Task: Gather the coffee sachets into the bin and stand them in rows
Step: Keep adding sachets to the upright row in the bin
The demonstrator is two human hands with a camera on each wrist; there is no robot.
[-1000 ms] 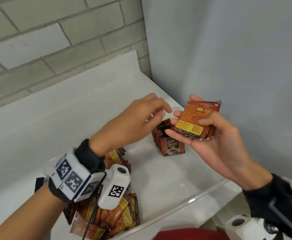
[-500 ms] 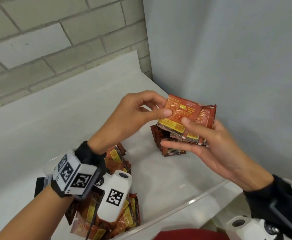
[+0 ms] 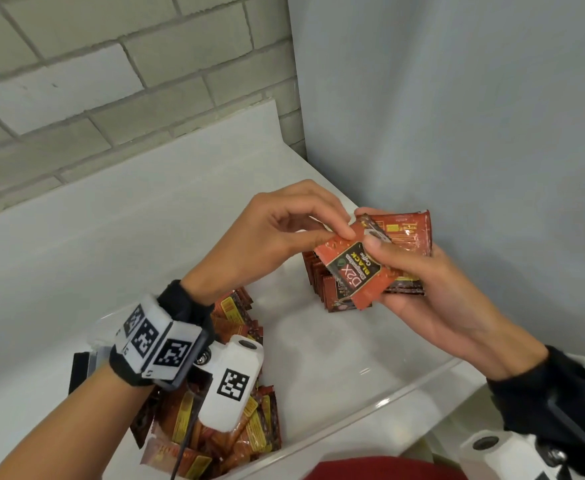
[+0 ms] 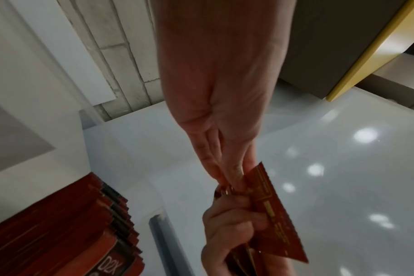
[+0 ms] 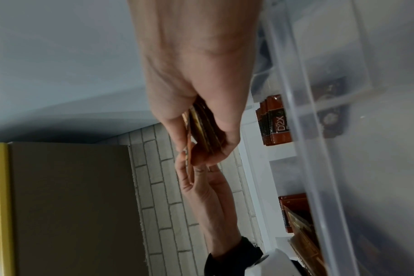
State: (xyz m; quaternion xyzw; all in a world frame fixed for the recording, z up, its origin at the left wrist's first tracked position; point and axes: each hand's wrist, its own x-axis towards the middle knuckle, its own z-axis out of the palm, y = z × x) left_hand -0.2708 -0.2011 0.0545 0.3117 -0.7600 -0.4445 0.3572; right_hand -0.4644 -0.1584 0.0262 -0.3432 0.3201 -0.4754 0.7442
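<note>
My right hand [image 3: 419, 271] grips a small stack of red coffee sachets [image 3: 407, 233] above the clear bin [image 3: 370, 407]. On top of that stack lies one sachet [image 3: 351, 271] with its D2X Black label face up. My left hand [image 3: 284, 233] pinches that sachet's upper corner between thumb and fingertips, while my right thumb presses on its face. Below the hands, a short row of sachets [image 3: 322, 285] stands upright against the bin's far right corner. In the left wrist view the pinched sachet [image 4: 274, 214] shows edge-on, and the standing row [image 4: 78, 233] sits at lower left.
A loose heap of sachets [image 3: 228, 434] lies in the bin's near left part, under my left wrist. The bin sits on a white counter [image 3: 76, 244] in a corner between a brick wall and a grey wall. The bin's bare floor [image 3: 322, 358] separates heap and row.
My left hand reached the stack, took hold of the top sachet and turned it over, so its label side now faces up. The right hand stayed in place above the row.
</note>
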